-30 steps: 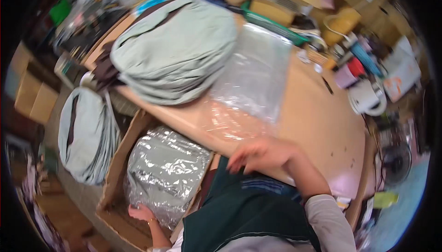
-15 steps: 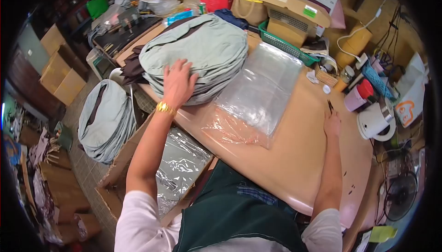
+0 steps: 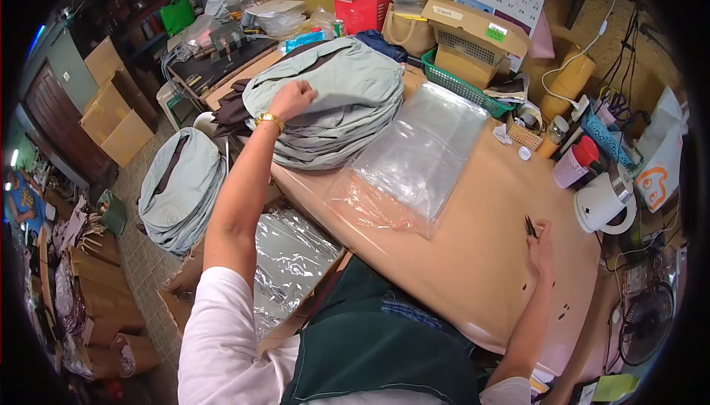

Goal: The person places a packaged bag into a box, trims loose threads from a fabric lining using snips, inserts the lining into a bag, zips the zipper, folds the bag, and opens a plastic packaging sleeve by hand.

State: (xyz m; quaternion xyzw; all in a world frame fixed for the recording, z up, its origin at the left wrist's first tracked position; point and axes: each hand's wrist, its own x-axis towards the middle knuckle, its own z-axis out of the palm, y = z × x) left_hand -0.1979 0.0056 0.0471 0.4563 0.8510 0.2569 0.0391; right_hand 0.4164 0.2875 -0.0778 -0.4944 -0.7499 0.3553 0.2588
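Observation:
A thick stack of pale grey-green cloth items (image 3: 333,120), possibly garments, lies at the table's far left. Over its near side, my left hand (image 3: 294,99) is closed on the top cloth item, whose edge it lifts slightly. My right hand (image 3: 543,246) rests low on the right of the table, its fingers closed around small black thread snips (image 3: 529,226) that point away from me. Between the hands, nearer the stack, clear plastic bags (image 3: 436,153) lie flat in a pile. Dark brown cloth (image 3: 233,109) sticks out from the stack's left side.
A second grey-green stack (image 3: 181,190) stands to the left below table height. An open carton (image 3: 194,279) with plastic-wrapped goods (image 3: 292,264) sits against the table's near edge. Along the right are a white kettle (image 3: 603,196), a pink cup (image 3: 571,168) and a green basket (image 3: 462,83).
My left hand has gone from lying spread on the stack to gripping and raising the top cloth. My right hand has drawn slightly nearer to me with the snips.

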